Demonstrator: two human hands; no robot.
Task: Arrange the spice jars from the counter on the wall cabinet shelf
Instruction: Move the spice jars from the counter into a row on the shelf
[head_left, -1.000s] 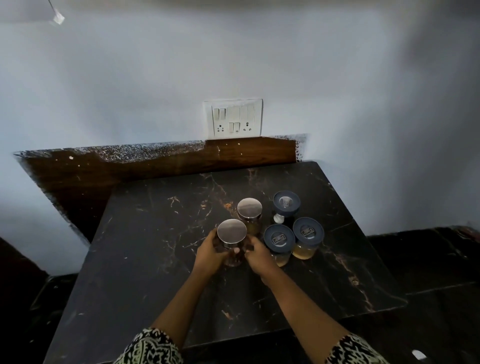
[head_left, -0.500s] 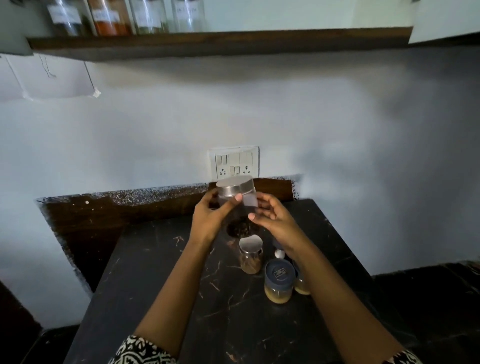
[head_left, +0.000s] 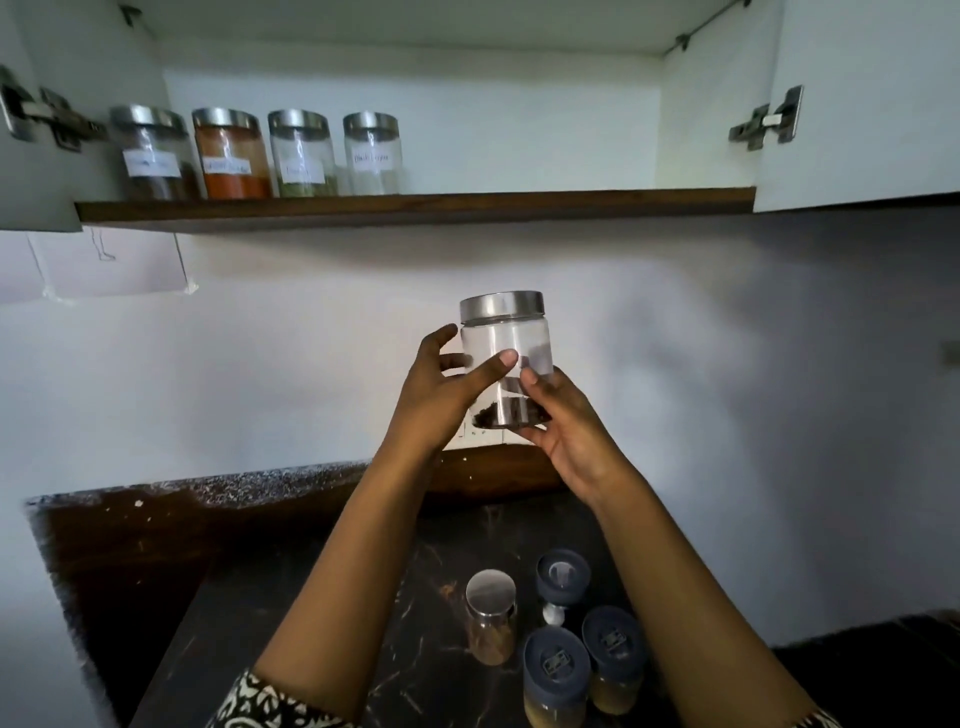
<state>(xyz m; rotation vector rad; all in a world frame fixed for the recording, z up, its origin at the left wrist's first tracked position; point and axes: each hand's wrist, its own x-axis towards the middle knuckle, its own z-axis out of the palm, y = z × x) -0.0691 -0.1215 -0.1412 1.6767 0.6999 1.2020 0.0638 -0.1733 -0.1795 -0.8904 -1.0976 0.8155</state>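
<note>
A clear spice jar (head_left: 506, 343) with a steel lid and a little dark spice at its bottom is held upright in the air, below the shelf. My left hand (head_left: 441, 389) grips its left side with the thumb across the front. My right hand (head_left: 563, 423) holds its lower right side and base. The wooden cabinet shelf (head_left: 519, 203) above carries several labelled steel-lidded jars (head_left: 298, 153) in a row at its left end. On the dark counter (head_left: 291, 613) below stand a steel-lidded jar (head_left: 491, 618) and three blue-lidded jars (head_left: 563, 670).
Both white cabinet doors hang open, the left door (head_left: 36, 130) and the right door (head_left: 862, 104), with metal hinges showing. The shelf's right two thirds hold nothing. A white wall runs between shelf and counter.
Both hands lifted the jar from the counter up toward the shelf. The view tilted upward, bringing the cabinet interior and its jars into sight.
</note>
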